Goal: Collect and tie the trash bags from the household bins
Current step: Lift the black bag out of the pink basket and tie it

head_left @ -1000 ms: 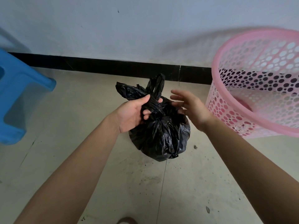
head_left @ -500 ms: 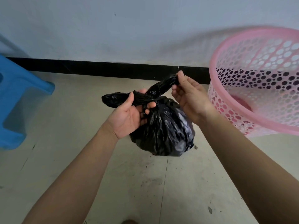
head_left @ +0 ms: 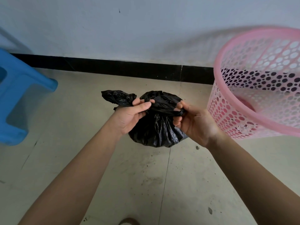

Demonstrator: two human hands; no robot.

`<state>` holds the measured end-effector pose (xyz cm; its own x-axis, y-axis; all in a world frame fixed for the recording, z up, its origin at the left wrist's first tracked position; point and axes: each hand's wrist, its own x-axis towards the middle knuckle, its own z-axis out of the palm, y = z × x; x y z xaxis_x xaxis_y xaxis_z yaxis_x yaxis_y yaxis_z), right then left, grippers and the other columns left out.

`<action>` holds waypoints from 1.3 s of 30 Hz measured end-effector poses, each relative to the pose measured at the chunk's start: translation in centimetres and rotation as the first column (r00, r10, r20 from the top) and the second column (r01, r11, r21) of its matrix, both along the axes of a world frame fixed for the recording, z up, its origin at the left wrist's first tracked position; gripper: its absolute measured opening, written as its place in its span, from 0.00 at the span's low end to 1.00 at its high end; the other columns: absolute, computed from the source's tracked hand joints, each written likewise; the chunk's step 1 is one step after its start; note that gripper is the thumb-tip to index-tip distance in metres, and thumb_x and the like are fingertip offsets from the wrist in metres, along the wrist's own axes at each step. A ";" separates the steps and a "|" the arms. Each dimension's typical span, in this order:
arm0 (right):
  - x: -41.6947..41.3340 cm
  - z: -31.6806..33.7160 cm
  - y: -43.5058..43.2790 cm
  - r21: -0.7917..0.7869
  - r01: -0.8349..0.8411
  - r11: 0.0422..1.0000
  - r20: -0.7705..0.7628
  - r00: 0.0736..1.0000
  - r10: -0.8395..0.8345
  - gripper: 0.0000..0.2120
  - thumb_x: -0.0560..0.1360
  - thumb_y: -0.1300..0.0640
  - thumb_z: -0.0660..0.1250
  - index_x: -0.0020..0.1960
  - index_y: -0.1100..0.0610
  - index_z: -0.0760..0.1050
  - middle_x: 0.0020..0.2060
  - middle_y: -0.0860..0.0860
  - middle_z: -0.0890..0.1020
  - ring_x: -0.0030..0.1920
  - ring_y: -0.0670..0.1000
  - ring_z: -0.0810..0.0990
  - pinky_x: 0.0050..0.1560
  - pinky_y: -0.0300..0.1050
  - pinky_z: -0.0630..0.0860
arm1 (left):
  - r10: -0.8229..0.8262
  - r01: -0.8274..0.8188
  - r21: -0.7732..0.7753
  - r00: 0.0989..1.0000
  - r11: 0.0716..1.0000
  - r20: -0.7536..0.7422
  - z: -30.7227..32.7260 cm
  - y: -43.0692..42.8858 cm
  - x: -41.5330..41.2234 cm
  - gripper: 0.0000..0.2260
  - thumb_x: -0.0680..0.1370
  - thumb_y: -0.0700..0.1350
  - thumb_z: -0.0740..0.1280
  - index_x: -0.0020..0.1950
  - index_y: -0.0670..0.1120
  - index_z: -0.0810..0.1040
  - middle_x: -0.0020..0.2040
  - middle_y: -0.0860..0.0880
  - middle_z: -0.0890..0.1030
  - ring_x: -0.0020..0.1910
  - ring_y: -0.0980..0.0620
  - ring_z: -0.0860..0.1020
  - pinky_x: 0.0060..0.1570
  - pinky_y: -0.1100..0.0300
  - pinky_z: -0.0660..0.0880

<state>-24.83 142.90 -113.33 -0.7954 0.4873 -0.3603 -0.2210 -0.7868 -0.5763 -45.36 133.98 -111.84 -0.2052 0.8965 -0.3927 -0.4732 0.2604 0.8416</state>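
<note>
A small, full black trash bag [head_left: 156, 130] hangs in the air at the middle of the view, above the floor. My left hand [head_left: 129, 116] grips its left top flap, whose loose end sticks out to the left. My right hand [head_left: 193, 122] pinches the other flap, which loops over the top of the bag toward the right. The bag's neck is bunched between both hands. A pink perforated plastic bin [head_left: 259, 88] stands at the right, tilted toward me, with no bag in it.
A blue plastic stool [head_left: 19, 98] stands at the left. A white wall with a black baseboard [head_left: 123, 69] runs behind the bag. The beige tiled floor [head_left: 146, 184] below is speckled with dirt. A toe of my footwear [head_left: 128, 221] shows at the bottom edge.
My right hand went from open beside the bag to gripping the right flap, then drew it over the top and down to the right. The left hand kept hold of its flap.
</note>
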 end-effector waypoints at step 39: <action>-0.2 -2.4 -0.9 0.840 -0.429 0.333 0.511 0.831 -0.219 0.04 0.76 0.53 0.71 0.49 0.49 0.77 0.44 0.45 0.78 0.48 0.47 0.77 0.49 0.44 0.74 | 0.143 -0.269 -0.109 0.764 0.957 -0.629 -2.1 -0.2 2.2 0.06 0.77 0.36 0.68 0.41 0.42 0.76 0.41 0.44 0.80 0.43 0.50 0.79 0.48 0.52 0.78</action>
<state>-25.03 141.97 -115.75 -0.7429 0.6664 -0.0630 0.3574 0.3153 -0.8791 -43.15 133.77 -113.90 -0.6280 0.7294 -0.2712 0.0616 0.3939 0.9171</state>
